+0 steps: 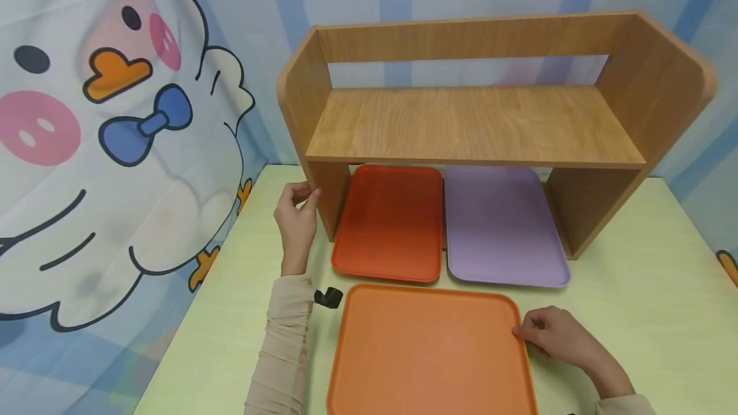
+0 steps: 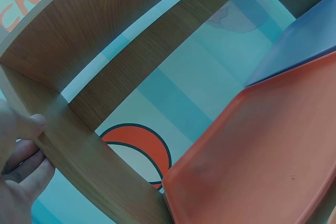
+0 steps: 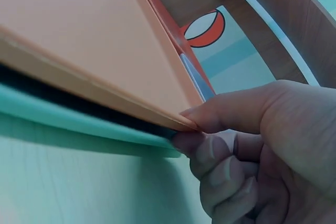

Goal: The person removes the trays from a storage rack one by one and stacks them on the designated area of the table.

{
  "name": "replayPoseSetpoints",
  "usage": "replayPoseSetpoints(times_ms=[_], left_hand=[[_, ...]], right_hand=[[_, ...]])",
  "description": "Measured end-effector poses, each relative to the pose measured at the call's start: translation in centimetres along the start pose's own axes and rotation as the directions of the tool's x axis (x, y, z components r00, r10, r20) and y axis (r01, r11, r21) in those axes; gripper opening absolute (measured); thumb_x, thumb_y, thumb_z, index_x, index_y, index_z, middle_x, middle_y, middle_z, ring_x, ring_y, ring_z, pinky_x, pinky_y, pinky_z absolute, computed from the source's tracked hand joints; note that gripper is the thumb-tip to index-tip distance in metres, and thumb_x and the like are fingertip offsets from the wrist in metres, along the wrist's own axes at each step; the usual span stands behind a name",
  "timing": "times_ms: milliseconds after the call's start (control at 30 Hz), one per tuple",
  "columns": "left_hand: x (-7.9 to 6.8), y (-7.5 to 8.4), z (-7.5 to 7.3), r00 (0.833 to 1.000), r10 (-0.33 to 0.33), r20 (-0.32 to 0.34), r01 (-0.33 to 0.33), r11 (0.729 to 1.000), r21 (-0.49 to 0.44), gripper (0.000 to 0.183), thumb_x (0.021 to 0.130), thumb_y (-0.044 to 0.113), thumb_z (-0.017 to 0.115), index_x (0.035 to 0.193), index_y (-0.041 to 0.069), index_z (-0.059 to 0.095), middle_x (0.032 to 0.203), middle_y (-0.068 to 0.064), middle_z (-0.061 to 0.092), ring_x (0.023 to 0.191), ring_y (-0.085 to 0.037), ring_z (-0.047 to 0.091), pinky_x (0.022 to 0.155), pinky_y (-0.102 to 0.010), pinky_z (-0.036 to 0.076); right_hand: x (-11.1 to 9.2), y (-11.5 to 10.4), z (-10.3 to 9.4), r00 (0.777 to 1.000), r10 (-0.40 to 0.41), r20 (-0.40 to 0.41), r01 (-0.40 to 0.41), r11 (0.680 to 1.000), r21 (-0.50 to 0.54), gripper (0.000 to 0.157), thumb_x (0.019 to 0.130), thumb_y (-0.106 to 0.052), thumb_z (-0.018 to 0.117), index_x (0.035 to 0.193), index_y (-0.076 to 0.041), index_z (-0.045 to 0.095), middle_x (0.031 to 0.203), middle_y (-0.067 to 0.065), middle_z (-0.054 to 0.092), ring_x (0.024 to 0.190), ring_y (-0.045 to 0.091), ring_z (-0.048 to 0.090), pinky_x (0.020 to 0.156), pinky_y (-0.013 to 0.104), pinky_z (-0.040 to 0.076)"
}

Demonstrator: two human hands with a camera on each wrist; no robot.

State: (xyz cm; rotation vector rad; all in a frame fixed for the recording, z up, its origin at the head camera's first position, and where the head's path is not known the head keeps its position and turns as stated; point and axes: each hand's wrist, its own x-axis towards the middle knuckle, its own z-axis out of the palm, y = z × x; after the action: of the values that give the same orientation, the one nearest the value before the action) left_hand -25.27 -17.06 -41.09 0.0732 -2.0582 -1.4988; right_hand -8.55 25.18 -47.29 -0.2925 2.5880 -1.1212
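A two-level wooden desk shelf [image 1: 473,123] stands at the back of the table. My left hand [image 1: 296,219] holds the front edge of its left side panel, thumb on the near face in the left wrist view. With thumb and forefinger, my right hand [image 1: 559,336] pinches the right rim of an orange tray [image 1: 432,351] in front of the shelf. Directly below that tray, the right wrist view shows a green tray-like rim [image 3: 79,124] with a dark gap between. A red tray [image 1: 389,223] and a purple tray [image 1: 504,226] lie side by side under the shelf board, jutting out forward.
The pale green table [image 1: 628,312] carries everything. A cloth backdrop [image 1: 196,31] with a cartoon duck hangs behind and to the left. A small black strap piece [image 1: 328,298] shows at my left wrist, close to the orange tray's far left corner.
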Motion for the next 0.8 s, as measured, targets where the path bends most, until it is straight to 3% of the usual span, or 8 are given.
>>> replayPoseSetpoints(times_ms=[267,633,800], left_hand=[[-0.10,0.06,0.05,1.000,-0.011,0.002,0.011,1.000,-0.005,0.020,0.088,0.012,0.069,0.103,0.001,0.062,0.098,-0.015,0.066,0.095,-0.026,0.064,0.084,-0.039,0.056],[-0.05,0.06,0.04,1.000,-0.005,0.006,0.005,1.000,-0.010,0.020,0.088,0.012,0.069,0.103,0.001,0.062,0.098,-0.015,0.066,0.095,-0.025,0.064,0.085,-0.037,0.056],[-0.10,0.00,-0.02,1.000,-0.007,0.004,0.007,1.000,-0.013,0.020,0.088,0.013,0.069,0.103,0.001,0.062,0.098,-0.015,0.066,0.094,-0.024,0.064,0.085,-0.038,0.056]], right_hand=[[-0.02,0.36,0.19,1.000,-0.002,-0.020,0.002,0.999,-0.039,0.029,0.089,-0.026,0.065,0.066,-0.012,0.055,0.054,-0.011,0.042,0.048,0.001,0.038,0.048,0.019,0.034],[0.00,0.73,0.51,0.999,0.027,-0.019,-0.027,1.000,0.012,0.031,0.090,-0.029,0.065,0.069,-0.009,0.055,0.059,-0.010,0.042,0.052,0.002,0.038,0.049,0.019,0.033],[-0.09,0.96,0.69,0.997,0.080,-0.013,-0.079,0.994,0.070,0.034,0.089,-0.032,0.065,0.069,-0.007,0.054,0.055,-0.009,0.040,0.049,0.003,0.037,0.048,0.020,0.033]])
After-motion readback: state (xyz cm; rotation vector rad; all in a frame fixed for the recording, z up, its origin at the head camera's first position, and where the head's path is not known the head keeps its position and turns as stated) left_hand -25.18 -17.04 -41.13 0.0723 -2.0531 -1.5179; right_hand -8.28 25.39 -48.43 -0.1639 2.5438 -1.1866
